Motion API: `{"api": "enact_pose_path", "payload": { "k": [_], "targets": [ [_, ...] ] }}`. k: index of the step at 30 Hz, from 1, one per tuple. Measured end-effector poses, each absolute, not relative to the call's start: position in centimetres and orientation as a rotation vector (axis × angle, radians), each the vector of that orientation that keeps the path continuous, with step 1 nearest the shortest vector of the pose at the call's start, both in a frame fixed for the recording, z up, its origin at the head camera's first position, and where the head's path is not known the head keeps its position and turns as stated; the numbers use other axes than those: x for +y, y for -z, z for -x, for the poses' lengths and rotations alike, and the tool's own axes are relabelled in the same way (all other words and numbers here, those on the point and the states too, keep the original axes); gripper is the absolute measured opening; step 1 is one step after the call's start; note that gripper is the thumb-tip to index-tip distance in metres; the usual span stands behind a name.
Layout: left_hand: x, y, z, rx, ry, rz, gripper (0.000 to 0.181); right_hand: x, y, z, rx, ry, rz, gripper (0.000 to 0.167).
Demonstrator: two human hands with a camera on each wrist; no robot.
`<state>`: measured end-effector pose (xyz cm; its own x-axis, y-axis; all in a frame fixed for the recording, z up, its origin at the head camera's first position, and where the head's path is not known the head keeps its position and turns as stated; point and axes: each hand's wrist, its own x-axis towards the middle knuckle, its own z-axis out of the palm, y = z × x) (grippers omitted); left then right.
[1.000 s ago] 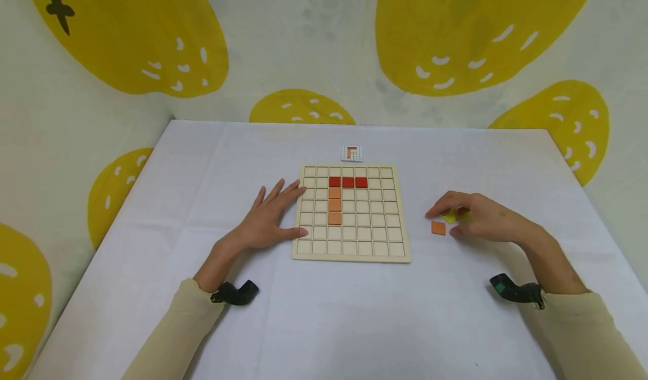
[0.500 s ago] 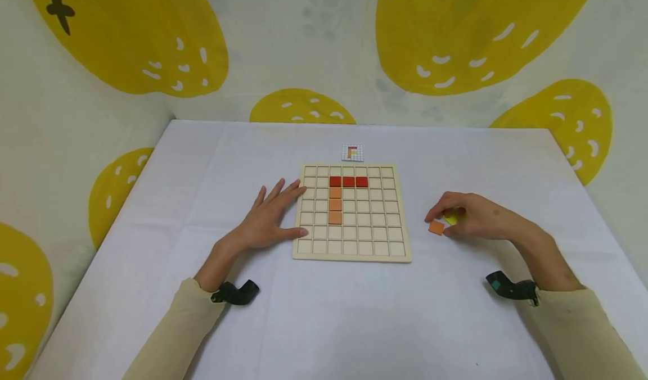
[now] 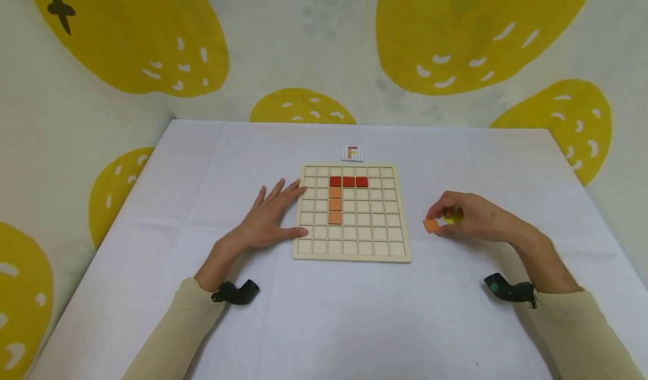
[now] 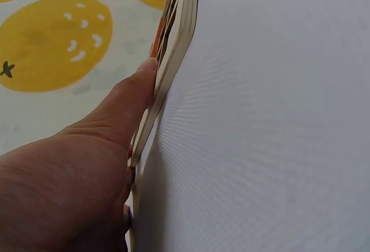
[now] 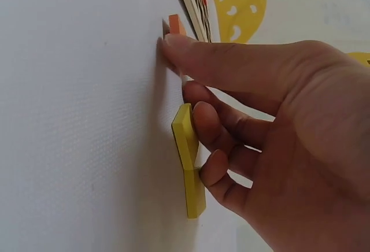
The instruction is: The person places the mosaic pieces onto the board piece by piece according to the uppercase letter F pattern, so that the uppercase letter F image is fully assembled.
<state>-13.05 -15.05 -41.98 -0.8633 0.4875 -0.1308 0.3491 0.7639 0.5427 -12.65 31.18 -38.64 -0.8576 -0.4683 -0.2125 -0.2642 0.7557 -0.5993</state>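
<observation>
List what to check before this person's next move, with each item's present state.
1. Orange tile pinched in the right hand: ok.
2. Left hand touching the grid board: ok, at its left edge.
3. Cell just below the orange column vacant: ok.
4. Yellow tiles well clear of the right hand: not ok, they are close beside its curled fingers.
5. Board matching the pattern card cell by cell: cannot tell, the print is too small.

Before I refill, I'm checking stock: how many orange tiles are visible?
4 orange tiles: three in one column on the board, below the leftmost red tile; one pinched in the right hand.
</observation>
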Motion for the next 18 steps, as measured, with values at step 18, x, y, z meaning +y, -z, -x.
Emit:
{"api": "enact_pose_path", "payload": {
  "k": [18],
  "targets": [
    [-15.1,41.9,13.1,2.702,-0.725,-0.664,0.099,27.2,39.2,13.8,2.749,0.956,0.587,0.028]
  ]
}}
